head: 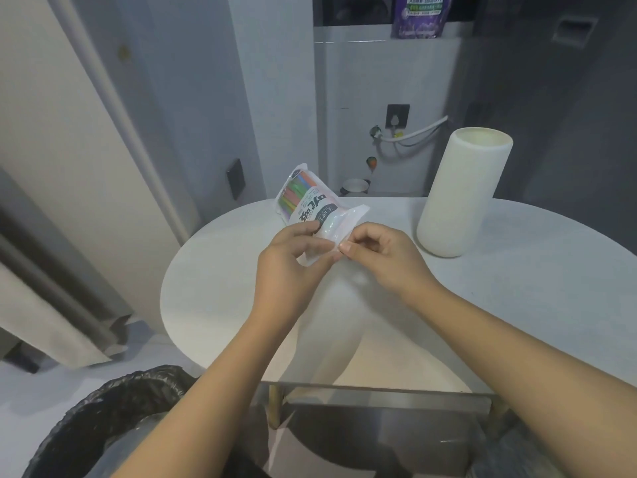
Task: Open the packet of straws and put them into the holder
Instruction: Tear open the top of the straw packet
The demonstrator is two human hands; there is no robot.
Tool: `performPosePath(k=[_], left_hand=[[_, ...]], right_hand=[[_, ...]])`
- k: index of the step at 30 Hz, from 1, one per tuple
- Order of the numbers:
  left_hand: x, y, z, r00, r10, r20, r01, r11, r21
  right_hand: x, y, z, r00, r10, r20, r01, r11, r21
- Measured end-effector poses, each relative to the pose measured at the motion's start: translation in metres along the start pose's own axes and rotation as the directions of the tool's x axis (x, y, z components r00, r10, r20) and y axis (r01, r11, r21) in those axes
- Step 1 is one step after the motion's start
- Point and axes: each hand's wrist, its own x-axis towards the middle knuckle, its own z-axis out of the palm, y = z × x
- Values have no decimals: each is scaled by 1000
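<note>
White and rounded at its near-left edge, the table [220, 291] fills the middle of the view, and both hands meet above it around the packet of straws [310, 208]. The left hand [293, 257] is closed on the packet's near end, fingers wrapped over the top of the clear plastic and thumb beneath. The right hand [375, 257] pinches the near corner of the same end between thumb and forefinger, its other fingers curled in. The two hands are almost touching at that corner.

Held tilted, the packet points up and away to the left, clear of the tabletop. Its far end shows coloured straws [296, 191] in green, orange, blue and pink through the plastic, and a label with dark printed characters crosses its middle. It looks sealed, though the gripped end is partly hidden by fingers.

To the right, well apart from the hands, the holder [462, 194] stands upright on the table, a tall white cylinder with an open top.

Beyond the table's far edge, a grey wall carries a socket with a white hose [417, 131]. A bin lined with a black bag [103, 408] sits at the lower left on the floor.
</note>
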Motion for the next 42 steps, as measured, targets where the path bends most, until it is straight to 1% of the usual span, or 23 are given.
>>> performPosePath(k=[3,7,9,13,16,18,19,21,22,23,25,26,28,31,34,37,40,42], left_hand=[[-1,4,-2,999,-44,2,44,996,-73],[-2,5,0,999,-43,-20,42,998,-55],[-2,4,2,998,-46,-49,42,996,-76],[-1,3,5,990,-96,-108,78,984,-161],[-3,2,8,984,-119,-130,96,981,-170],[-2,1,9,978,-162,-132,137,973,-185],[-1,1,9,969,-194,-152,161,965,-206],[7,-1,2,942,-237,-239,182,956,-231],[10,-3,-3,938,-228,-261,170,959,-227],[12,-4,-7,948,-200,-247,147,964,-220],[11,-4,-9,974,-143,-177,108,975,-194],[10,-4,-9,976,-140,-168,110,978,-179],[11,-6,-10,962,-177,-206,143,975,-173],[19,-9,-18,934,-231,-272,176,962,-210],[17,-6,-18,948,-157,-277,114,980,-165],[10,1,-8,961,-101,-256,72,990,-120],[8,2,-2,964,-70,-256,47,994,-94],[6,2,-1,963,-23,-267,10,999,-52]], right_hand=[[0,-2,-1,1000,-16,18,17,1000,-9],[1,-4,2,999,-34,42,35,999,-24],[1,-6,4,998,-51,43,52,999,-9],[1,-7,7,996,-78,32,79,997,-18],[3,-8,8,996,-79,34,80,996,-39],[3,-9,9,995,-96,28,97,993,-73],[2,-9,9,994,-107,26,109,990,-92],[0,-7,10,992,-124,36,128,984,-120],[-2,-6,10,992,-121,45,126,984,-126],[-3,-5,11,993,-111,48,116,986,-124],[-1,-7,11,996,-84,35,87,988,-124],[1,-8,9,997,-75,26,78,987,-138],[5,-11,4,997,-81,7,81,978,-194],[7,-12,-7,990,-132,-42,115,953,-282],[5,-11,-14,984,-167,-69,138,940,-311],[4,-9,-13,981,-187,-54,161,935,-316],[3,-6,-10,991,-126,-48,105,945,-311],[3,-5,-7,996,-78,-52,62,963,-261]])
